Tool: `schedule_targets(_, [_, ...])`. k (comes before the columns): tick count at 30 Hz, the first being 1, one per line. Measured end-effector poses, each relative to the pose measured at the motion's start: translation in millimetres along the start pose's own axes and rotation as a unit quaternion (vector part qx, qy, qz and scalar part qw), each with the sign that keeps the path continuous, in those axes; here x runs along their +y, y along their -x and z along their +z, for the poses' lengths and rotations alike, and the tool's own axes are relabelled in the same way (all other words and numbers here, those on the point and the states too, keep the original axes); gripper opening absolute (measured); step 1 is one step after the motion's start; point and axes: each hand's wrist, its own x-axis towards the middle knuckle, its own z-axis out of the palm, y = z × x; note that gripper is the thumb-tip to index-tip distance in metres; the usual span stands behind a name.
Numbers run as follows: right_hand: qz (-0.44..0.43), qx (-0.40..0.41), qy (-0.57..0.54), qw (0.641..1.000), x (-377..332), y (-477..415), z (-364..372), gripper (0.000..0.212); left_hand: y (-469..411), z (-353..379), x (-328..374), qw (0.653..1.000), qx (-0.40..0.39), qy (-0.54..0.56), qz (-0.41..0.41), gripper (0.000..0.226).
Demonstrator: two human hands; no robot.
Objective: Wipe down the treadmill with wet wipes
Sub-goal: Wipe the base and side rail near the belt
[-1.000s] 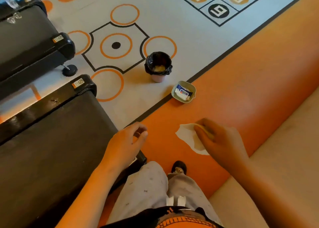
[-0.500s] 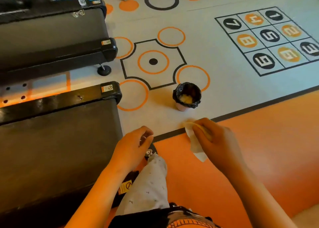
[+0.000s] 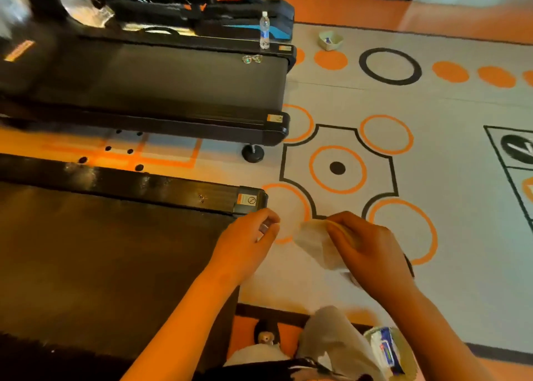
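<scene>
Patterned gym floor (image 3: 432, 115) beside treadmill (image 3: 101, 250); right hand (image 3: 366, 253) pinches wet wipe (image 3: 314, 242), left hand (image 3: 248, 242) loosely curled, empty.

The near treadmill (image 3: 101, 265) offers a flat, open belt to the left of the left hand (image 3: 248, 242), bounded on its far side by a raised side rail (image 3: 144, 183). Beyond the rail a narrow strip of floor (image 3: 72, 147) runs between the two machines, with the far treadmill's (image 3: 173, 86) round foot (image 3: 253, 152) standing at its end. A water bottle (image 3: 264, 31) stands upright on the far treadmill's rear edge, with glasses (image 3: 252, 59) lying near it. Ahead and to the right of the right hand (image 3: 366, 253), which grips a wipe (image 3: 314, 242), the patterned mat (image 3: 447, 178) lies open. Under the right forearm are the person's knee (image 3: 331, 331) and a tray of wipes (image 3: 386, 349).
</scene>
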Motion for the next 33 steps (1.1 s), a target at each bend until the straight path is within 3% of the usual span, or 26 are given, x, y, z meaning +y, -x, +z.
schedule_targets(2, [-0.02, -0.028, -0.017, 0.999, -3, -42, 1, 0.035, -24, -9, -3, 0.999, 0.022, 0.022, -0.025, 0.014])
schedule_targets(5, [-0.059, -0.071, -0.034, 0.995, -5, -106, 6, 0.022, -65, -19, -5, 0.995, 0.056, 0.053, -0.063, 0.014])
schedule_targets(10, [-0.132, -0.131, -0.03, 0.982, -6, -231, -1, 0.031, -156, -44, 8, 0.981, 0.139, 0.079, -0.113, 0.016])
schedule_targets(18, [-0.267, -0.282, 0.023, 0.921, -35, -429, -22, 0.045, -263, -86, 33, 0.941, 0.254, 0.099, -0.198, 0.014])
schedule_targets(24, [-0.335, -0.37, -0.021, 0.867, -81, -507, 36, 0.017, -298, -117, 7, 0.88, 0.362, 0.149, -0.268, 0.015])
schedule_targets(27, [-0.377, -0.405, -0.008, 0.833, -113, -541, 65, 0.018, -317, -144, -13, 0.852, 0.417, 0.148, -0.281, 0.014])
schedule_targets(30, [-0.381, -0.401, -0.035, 0.832, -142, -577, 81, 0.012, -336, -171, -29, 0.836, 0.436, 0.155, -0.294, 0.015])
schedule_targets(33, [-0.388, -0.41, -0.049, 0.824, -163, -610, 96, 0.03, -353, -194, -39, 0.825, 0.445, 0.165, -0.308, 0.016])
